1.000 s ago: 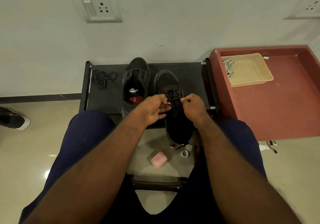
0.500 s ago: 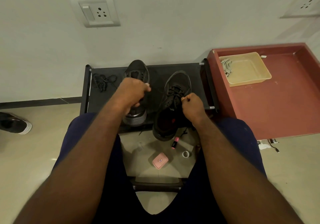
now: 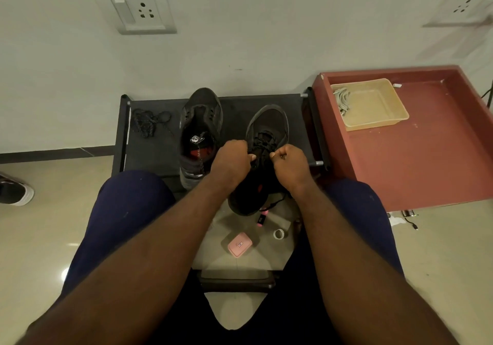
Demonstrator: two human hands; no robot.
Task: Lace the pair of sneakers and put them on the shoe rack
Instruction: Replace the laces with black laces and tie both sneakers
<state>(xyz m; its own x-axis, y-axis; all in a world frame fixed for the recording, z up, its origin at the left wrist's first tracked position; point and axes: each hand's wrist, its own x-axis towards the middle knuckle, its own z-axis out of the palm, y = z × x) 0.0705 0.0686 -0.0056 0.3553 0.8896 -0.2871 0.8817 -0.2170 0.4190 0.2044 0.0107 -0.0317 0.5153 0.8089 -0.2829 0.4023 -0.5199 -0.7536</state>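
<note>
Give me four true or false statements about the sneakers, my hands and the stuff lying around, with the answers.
1. The left hand and right hand both pinch the laces of the right-hand sneaker. True.
2. A loose lace lies bundled on the rack, left of the other sneaker. True.
3. The beige tray sits on the rack. False: it sits on the red table.
4. The pink case lies in the tray. False: it lies on the floor, between the person's knees.
</note>
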